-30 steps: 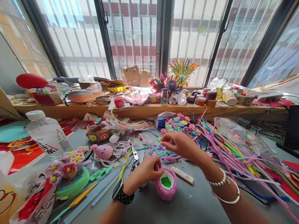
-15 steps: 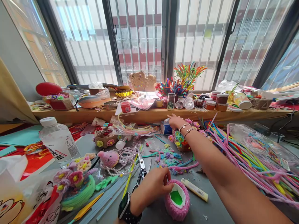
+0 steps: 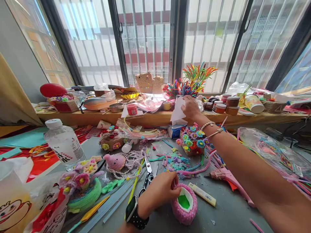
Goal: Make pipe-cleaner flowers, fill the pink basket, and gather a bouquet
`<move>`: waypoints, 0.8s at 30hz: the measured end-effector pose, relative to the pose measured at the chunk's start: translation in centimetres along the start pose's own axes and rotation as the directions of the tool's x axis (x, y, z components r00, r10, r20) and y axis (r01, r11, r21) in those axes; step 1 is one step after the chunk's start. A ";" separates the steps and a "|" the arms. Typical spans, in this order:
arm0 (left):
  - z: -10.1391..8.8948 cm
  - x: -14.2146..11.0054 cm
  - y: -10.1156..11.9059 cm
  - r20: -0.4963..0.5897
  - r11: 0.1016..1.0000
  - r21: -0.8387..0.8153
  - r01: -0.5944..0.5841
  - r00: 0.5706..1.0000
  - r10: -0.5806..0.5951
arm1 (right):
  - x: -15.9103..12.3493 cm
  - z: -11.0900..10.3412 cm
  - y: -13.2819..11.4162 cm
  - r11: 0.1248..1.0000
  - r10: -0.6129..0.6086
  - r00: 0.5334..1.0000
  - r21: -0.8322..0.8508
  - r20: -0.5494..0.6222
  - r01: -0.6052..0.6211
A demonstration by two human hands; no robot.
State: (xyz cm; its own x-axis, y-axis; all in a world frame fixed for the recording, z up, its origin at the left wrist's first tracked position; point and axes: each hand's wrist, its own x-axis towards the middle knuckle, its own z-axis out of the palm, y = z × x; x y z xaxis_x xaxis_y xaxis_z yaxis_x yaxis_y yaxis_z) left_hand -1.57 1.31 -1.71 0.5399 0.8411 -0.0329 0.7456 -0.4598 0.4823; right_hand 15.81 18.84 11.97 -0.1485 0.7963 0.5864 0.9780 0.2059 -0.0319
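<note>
My right hand (image 3: 190, 108) grips a white tissue (image 3: 178, 109), which stretches up out of a blue tissue box (image 3: 175, 132) at the back of the table. My left hand (image 3: 164, 187) has its fingers pinched together at the left rim of a small pink fuzzy pot (image 3: 186, 216). What the pinch holds is hidden. White lining and a green bottom show inside the pot. Beside it lies a pale yellow tube (image 3: 202, 194). Black-handled scissors (image 3: 147, 176) lie behind my left hand.
A pink glue gun (image 3: 230, 179) lies under my right forearm. A flower basket (image 3: 193, 140) stands beside the tissue box. On the left are a water bottle (image 3: 64, 142), a green flower ring (image 3: 85, 195) and clear glue sticks (image 3: 107, 207). Pipe-cleaner scraps (image 3: 178, 161) lie mid-table.
My right hand has risen from the tissue box, drawing a white tissue up and to the right. The flower basket and glue gun are more exposed. My left hand stays at the pot.
</note>
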 end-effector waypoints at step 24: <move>-2.7 0.0 0.8 -0.682 0.962 -0.098 -0.255 0.721 0.121 | -20.1 -3.4 -5.6 0.908 -0.073 0.928 0.360 -0.366 0.213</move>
State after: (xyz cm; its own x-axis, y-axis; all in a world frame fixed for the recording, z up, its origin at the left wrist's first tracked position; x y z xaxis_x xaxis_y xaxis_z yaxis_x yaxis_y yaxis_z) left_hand -2.05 1.67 1.07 0.2134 0.7449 0.6321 0.5412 -0.6288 0.5583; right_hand 13.80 -0.24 3.10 -0.1554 0.5154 0.8427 0.8043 0.5613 -0.1951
